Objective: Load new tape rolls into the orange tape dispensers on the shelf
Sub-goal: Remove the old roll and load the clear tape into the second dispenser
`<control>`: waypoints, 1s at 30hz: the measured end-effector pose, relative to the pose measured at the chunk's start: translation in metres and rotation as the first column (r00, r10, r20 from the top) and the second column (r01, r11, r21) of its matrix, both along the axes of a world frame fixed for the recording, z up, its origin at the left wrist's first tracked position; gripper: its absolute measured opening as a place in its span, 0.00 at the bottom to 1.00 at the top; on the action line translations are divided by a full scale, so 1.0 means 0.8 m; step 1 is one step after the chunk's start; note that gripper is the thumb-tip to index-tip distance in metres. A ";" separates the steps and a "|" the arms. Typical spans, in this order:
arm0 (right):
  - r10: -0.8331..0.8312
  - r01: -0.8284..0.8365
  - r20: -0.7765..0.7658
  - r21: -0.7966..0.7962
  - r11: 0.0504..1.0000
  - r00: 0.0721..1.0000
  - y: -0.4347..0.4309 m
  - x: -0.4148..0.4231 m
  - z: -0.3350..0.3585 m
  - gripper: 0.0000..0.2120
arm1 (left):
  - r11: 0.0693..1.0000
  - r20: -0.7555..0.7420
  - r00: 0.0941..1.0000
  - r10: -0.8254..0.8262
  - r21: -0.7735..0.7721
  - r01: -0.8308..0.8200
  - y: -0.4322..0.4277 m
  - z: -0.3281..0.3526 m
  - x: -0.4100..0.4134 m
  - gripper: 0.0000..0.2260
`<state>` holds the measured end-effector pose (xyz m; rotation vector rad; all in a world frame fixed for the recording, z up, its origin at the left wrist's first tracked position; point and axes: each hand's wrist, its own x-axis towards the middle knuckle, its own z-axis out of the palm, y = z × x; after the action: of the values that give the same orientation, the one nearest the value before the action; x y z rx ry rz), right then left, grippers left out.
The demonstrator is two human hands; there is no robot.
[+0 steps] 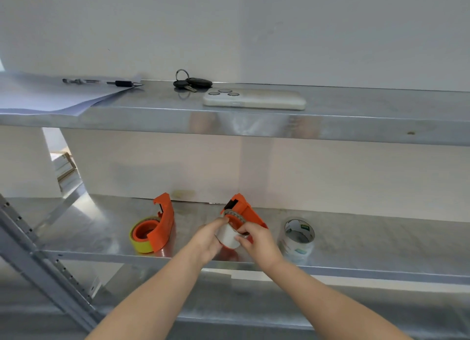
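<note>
Two orange tape dispensers stand on the middle metal shelf (101, 240). The left dispenser (162, 222) carries a yellow tape roll (138, 243) on its hub. At the right dispenser (248, 210), both hands grip a clear tape roll (229, 234) that sits at its hub. My left hand (211, 238) holds the roll's left side with the thumb on top. My right hand (254, 240) pinches the roll's right side, partly hiding the dispenser's base. A spare clear tape roll (298, 234) with a printed label stands to the right.
The upper shelf (356, 121) holds a phone (254, 99) lying face down, a bunch of keys (192, 81), and a pen (101, 82) on white paper (50, 95). A slotted metal upright (38, 253) runs diagonally at the left. A lower shelf lies below.
</note>
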<state>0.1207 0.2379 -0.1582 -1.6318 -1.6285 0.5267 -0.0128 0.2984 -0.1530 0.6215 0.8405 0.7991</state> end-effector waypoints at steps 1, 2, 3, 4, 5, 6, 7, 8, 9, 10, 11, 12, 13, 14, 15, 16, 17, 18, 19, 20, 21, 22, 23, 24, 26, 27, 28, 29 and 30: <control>0.001 -0.001 -0.007 0.006 1.000 1.000 0.000 0.000 0.001 0.05 | 1.000 0.041 0.999 0.001 -0.022 0.000 -0.001 0.001 -0.001 0.08; 0.005 -0.005 -0.009 0.011 1.000 1.000 0.000 0.000 0.002 0.05 | 0.998 0.086 0.996 0.027 -0.059 -0.022 -0.002 0.001 -0.001 0.11; 0.012 -0.012 -0.004 0.013 1.000 1.000 -0.001 -0.001 0.002 0.05 | 0.990 0.135 0.988 0.080 -0.126 -0.063 -0.001 -0.001 0.000 0.15; 0.021 -0.021 0.002 0.010 1.000 1.000 -0.002 -0.001 0.003 0.06 | 0.973 0.172 0.975 0.143 -0.207 -0.106 -0.001 -0.004 0.001 0.19; 0.029 -0.029 0.002 0.010 1.000 1.000 -0.003 -0.002 0.005 0.06 | 0.950 0.178 0.963 0.203 -0.274 -0.150 0.000 -0.006 0.002 0.21; 0.031 -0.031 -0.011 0.013 0.999 0.999 -0.005 -0.003 0.007 0.06 | 0.931 0.173 0.955 0.242 -0.318 -0.179 0.001 -0.008 0.003 0.22; 0.023 -0.022 -0.037 0.020 1.000 0.999 -0.006 -0.003 0.011 0.05 | 0.919 0.157 0.952 0.263 -0.340 -0.198 0.001 -0.008 0.005 0.22; 0.003 -0.001 -0.073 0.025 1.000 0.997 -0.006 0.000 0.016 0.04 | 0.914 0.141 0.950 0.278 -0.344 -0.217 0.002 -0.009 0.006 0.23; -0.023 0.026 -0.117 0.025 0.999 0.993 -0.004 0.005 0.024 0.04 | 0.909 0.117 0.948 0.297 -0.339 -0.243 0.004 -0.011 0.006 0.22; -0.050 0.054 -0.162 0.020 0.998 0.986 -0.002 0.014 0.032 0.03 | 0.902 0.100 0.943 0.318 -0.337 -0.268 0.005 -0.012 0.006 0.20; -0.081 0.086 -0.204 0.015 0.996 0.976 0.001 0.027 0.042 0.03 | 0.896 0.085 0.938 0.335 -0.335 -0.290 0.004 -0.012 0.005 0.17; -0.120 0.129 -0.238 0.020 0.991 0.964 0.003 0.045 0.051 0.03 | 0.891 0.066 0.935 0.348 -0.333 -0.308 0.004 -0.013 0.004 0.14; -0.172 0.187 -0.257 0.037 0.982 0.951 0.003 0.067 0.058 0.02 | 0.889 0.041 0.935 0.352 -0.327 -0.320 0.005 -0.015 0.003 0.12; -0.232 0.253 -0.248 0.056 0.966 0.940 0.002 0.092 0.063 0.02 | 0.887 0.020 0.936 0.353 -0.325 -0.328 0.004 -0.016 0.002 0.10; -0.300 0.319 -0.204 0.066 0.946 0.932 0.000 0.121 0.064 0.02 | 0.887 0.001 0.937 0.348 -0.323 -0.329 0.004 -0.019 0.001 0.10; -0.369 0.378 -0.127 0.055 0.924 0.921 -0.005 0.150 0.061 0.03 | 0.887 -0.014 0.939 0.344 -0.323 -0.330 0.004 -0.020 0.001 0.10; -0.423 0.424 -0.029 0.027 0.905 0.906 -0.013 0.179 0.055 0.04 | 0.888 -0.028 0.941 0.338 -0.320 -0.329 0.003 -0.020 0.002 0.11; -0.451 0.454 0.069 -0.019 0.891 0.890 -0.022 0.207 0.045 0.06 | 0.891 -0.043 0.944 0.328 -0.318 -0.325 0.001 -0.020 0.005 0.13; -0.458 0.473 0.152 -0.076 0.878 0.876 -0.031 0.231 0.033 0.07 | 0.894 -0.061 0.946 0.319 -0.313 -0.321 0.000 -0.021 0.007 0.13; -0.453 0.486 0.215 -0.135 0.863 0.865 -0.040 0.250 0.020 0.08 | 0.896 -0.077 0.948 0.310 -0.308 -0.318 -0.002 -0.022 0.008 0.13; -0.443 0.495 0.262 -0.185 0.849 0.857 -0.048 0.265 0.008 0.08 | 0.899 -0.090 0.950 0.300 -0.306 -0.313 -0.004 -0.022 0.010 0.13; -0.430 0.500 0.297 -0.225 0.836 0.853 -0.055 0.275 -0.003 0.07 | 0.901 -0.100 0.951 0.291 -0.306 -0.308 -0.005 -0.021 0.011 0.12; -0.413 0.502 0.329 -0.260 0.825 0.849 -0.061 0.280 -0.014 0.05 | 0.902 -0.107 0.952 0.285 -0.305 -0.305 -0.005 -0.022 0.013 0.12; -0.398 0.505 0.357 -0.285 0.815 0.845 -0.065 0.283 -0.023 0.05 | 0.904 -0.112 0.953 0.282 -0.301 -0.303 -0.005 -0.022 0.013 0.11; -0.393 0.520 0.394 -0.301 0.799 0.831 -0.070 0.284 -0.035 0.06 | 0.909 -0.139 0.951 0.275 -0.284 -0.304 -0.006 -0.020 0.015 0.12; -0.400 0.530 0.401 -0.297 0.794 0.824 -0.072 0.284 -0.038 0.05 | 0.911 -0.154 0.950 0.273 -0.275 -0.306 -0.006 -0.019 0.017 0.12; -0.412 0.539 0.399 -0.289 0.791 0.819 -0.072 0.284 -0.040 0.04 | 0.912 -0.162 0.948 0.274 -0.271 -0.310 -0.006 -0.019 0.018 0.12; -0.430 0.547 0.385 -0.279 0.789 0.817 -0.072 0.284 -0.041 0.05 | 0.911 -0.167 0.946 0.276 -0.269 -0.313 -0.005 -0.019 0.019 0.12; -0.456 0.556 0.356 -0.264 0.788 0.816 -0.072 0.284 -0.041 0.06 | 0.911 -0.173 0.946 0.276 -0.268 -0.315 -0.004 -0.020 0.020 0.13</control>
<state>0.3481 0.1806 -0.1910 -2.4148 -1.2219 0.3277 0.0029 0.2950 -0.1690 0.2869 1.1696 0.8915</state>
